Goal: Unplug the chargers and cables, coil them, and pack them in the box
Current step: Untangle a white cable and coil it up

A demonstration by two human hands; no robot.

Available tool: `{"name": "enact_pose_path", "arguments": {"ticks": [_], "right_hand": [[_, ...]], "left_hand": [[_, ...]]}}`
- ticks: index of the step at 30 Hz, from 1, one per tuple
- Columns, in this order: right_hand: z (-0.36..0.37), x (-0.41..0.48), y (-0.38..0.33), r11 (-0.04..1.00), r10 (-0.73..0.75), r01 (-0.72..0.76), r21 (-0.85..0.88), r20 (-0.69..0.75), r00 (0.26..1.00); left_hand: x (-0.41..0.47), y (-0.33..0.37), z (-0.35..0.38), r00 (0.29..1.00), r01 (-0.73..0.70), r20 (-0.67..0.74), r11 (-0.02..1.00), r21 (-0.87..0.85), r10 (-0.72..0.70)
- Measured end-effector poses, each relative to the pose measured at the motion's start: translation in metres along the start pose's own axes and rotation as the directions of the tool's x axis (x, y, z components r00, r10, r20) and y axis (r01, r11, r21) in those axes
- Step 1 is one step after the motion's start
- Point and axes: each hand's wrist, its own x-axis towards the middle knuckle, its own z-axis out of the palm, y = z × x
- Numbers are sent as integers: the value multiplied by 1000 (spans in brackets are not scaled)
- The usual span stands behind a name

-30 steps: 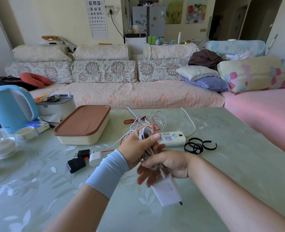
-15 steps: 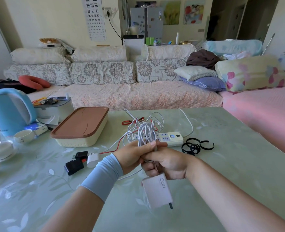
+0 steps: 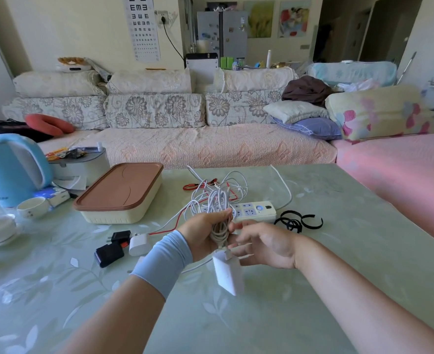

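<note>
- The left hand (image 3: 205, 235) grips a coil (image 3: 219, 218) of white cable round its middle, fingers curled about the strands. I judge this keeps the loops from springing apart.
- The right hand (image 3: 264, 244) is just beside the coil, fingers spread and loose, holding nothing. It is blurred, so I cannot tell whether its fingertips touch the cable.
- The coil's long axis runs roughly upright. Its loops rise above the fist, away from the person, and its tail drops below.
- A white charger (image 3: 228, 274) hangs from that tail under the hands, above the table (image 3: 364, 226). Its long axis is nearly vertical, cable end up, and its weight likely keeps the tail straight.
- Just beyond the hands lies a power strip (image 3: 255, 210), lengthwise left to right, with loose cables (image 3: 226, 180) tangled behind it.
- Black straps (image 3: 297, 222) lie right of the right hand, probably kept within reach for tying the coil.
- Left of the left hand sit small plugs (image 3: 138, 245).
- Farther left and beyond is the box (image 3: 120, 198), lid on, so packing appears not yet begun.
</note>
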Motion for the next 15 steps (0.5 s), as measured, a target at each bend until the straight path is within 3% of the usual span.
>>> {"name": "enact_pose_path", "arguments": {"ticks": [4, 8, 12, 15], "right_hand": [[5, -1, 1, 948, -250, 193, -253, -217, 944], [2, -2, -10, 843, -514, 370, -390, -383, 767], [-6, -1, -23, 646, -694, 211, -733, -450, 561], [-16, 2, -27, 639, -705, 179, -748, -476, 526]], "left_hand": [[8, -3, 8, 1000, 7, 20, 991, 135, -10], [9, 1, 17, 998, -11, 65, 932, 363, -13], [18, 4, 33, 999, -36, 22, 773, 633, 28], [31, 1, 41, 986, -64, -29, 532, 845, 163]]}}
